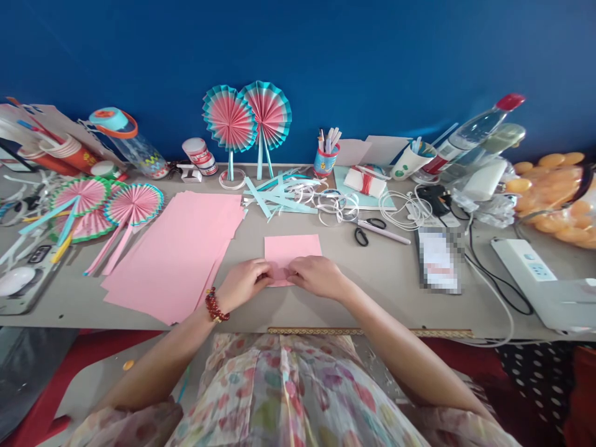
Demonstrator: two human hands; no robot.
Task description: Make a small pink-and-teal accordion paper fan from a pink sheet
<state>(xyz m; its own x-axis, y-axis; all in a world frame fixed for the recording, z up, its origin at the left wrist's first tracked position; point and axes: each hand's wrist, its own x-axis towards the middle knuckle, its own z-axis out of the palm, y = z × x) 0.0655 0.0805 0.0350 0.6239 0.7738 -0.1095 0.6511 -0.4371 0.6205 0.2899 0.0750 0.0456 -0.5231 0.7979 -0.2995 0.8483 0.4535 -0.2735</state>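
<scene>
Left hand: fingers curled nearly closed, tips pinching the near edge of a small rectangular pink paper sheet [292,247]; the left hand [246,279] wore a dark red beaded bracelet [215,305] at its wrist.
Right hand: also curled, the right hand [317,275] pinched the same edge, just beside the left.
Pink sheet: lay at 2 o'clock from the left hand, 10 o'clock from the right.
Stack: large pink paper sheets [179,248] lay fanned at 9 o'clock.
Strips: pale blue paper strips [283,200] at 12.

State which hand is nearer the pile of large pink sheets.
Left. The left hand, touching the small pink sheet, is just right of the pile; the right hand, over that sheet's right part, is farther away.
</scene>
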